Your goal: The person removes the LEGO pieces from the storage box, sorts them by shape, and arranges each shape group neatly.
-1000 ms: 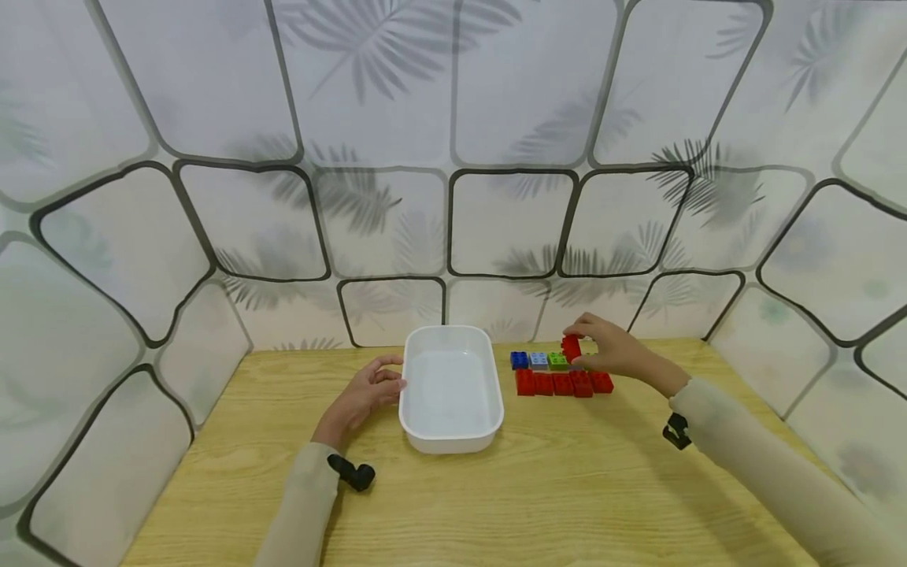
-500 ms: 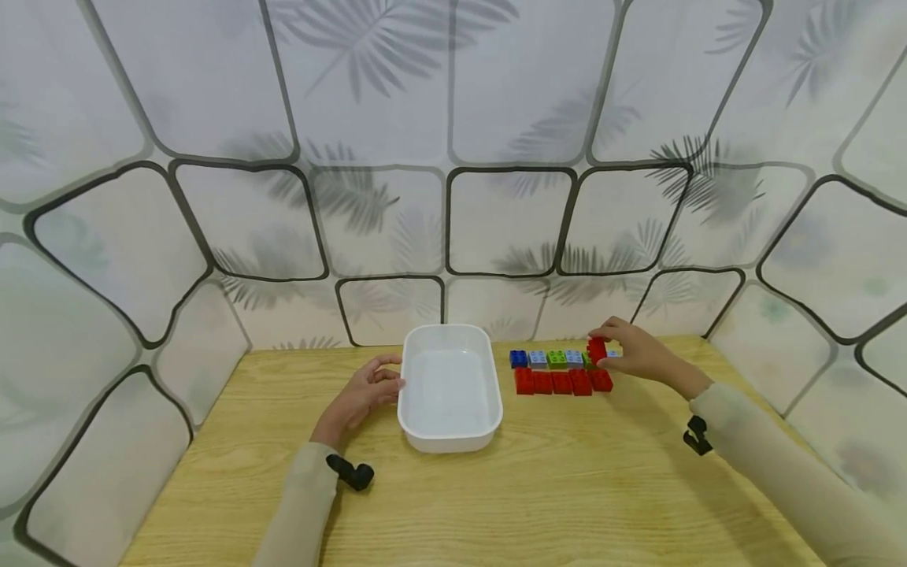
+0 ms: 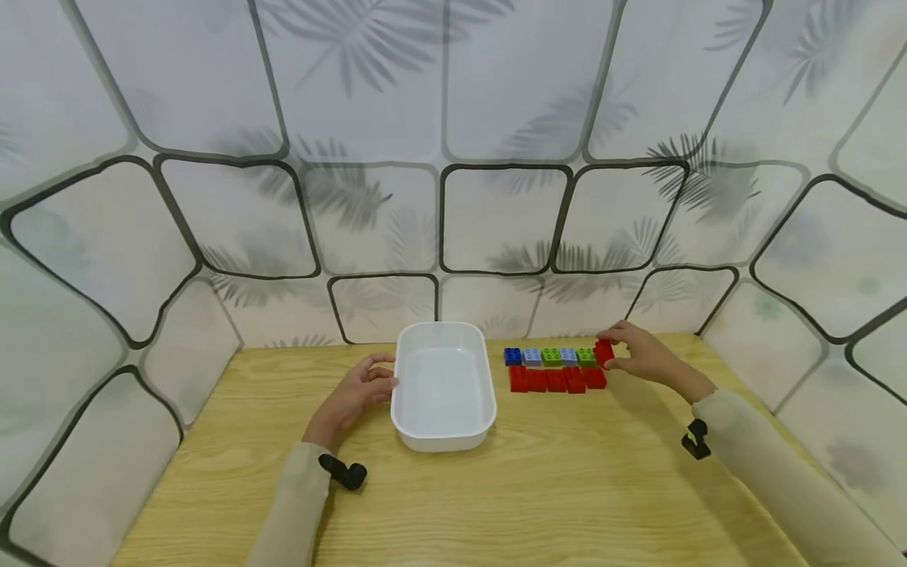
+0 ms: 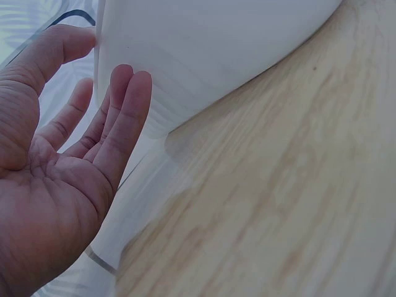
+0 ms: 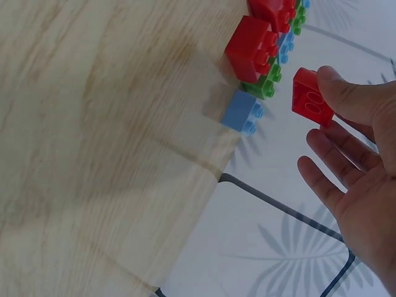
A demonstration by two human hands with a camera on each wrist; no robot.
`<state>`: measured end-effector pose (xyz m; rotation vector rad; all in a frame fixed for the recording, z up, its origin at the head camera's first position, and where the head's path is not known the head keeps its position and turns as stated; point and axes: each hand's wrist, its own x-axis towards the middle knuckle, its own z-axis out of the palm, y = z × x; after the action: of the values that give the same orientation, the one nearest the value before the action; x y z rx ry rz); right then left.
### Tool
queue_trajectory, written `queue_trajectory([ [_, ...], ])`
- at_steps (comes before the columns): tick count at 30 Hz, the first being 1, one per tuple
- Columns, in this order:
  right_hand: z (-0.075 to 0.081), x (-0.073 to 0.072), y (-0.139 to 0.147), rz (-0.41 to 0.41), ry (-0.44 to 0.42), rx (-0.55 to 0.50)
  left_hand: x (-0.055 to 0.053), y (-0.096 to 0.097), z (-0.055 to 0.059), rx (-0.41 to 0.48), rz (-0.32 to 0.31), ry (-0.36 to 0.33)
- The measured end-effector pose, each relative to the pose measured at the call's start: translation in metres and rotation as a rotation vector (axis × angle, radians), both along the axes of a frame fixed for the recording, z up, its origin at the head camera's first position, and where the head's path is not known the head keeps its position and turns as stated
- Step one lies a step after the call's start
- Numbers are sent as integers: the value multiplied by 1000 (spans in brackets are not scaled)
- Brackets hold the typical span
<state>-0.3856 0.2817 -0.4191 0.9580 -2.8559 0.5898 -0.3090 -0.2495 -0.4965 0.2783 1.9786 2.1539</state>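
Observation:
My right hand pinches a red toy building brick between thumb and fingertips, above the right end of the back row. In the right wrist view the held brick shows its hollow underside, and the other fingers are spread. Below it stands a light blue brick at the row's end, hidden by the held one in the head view. My left hand is at the left side of a white plastic tub, its thumb at the rim and its fingers loosely extended beside the wall.
Several red bricks form a front row on the wooden table. Behind them runs a row with a dark blue brick, a light blue brick and a green brick. A patterned curtain borders the table.
My right hand has carried the red brick rightward along the back row to its end. My left hand stays at the tub; the head view shifts slightly.

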Motion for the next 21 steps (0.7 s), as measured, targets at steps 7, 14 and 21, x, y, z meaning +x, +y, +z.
queue_trajectory([
  [7,-6,6,13,-13,-11,-2,-3,0,-2,5,-10,13],
  [14,-16,7,20,-18,1,-22,0,-1,-2,-9,-8,15],
  [21,-26,9,26,-27,2,-50,2,-1,0,-16,-19,15],
])
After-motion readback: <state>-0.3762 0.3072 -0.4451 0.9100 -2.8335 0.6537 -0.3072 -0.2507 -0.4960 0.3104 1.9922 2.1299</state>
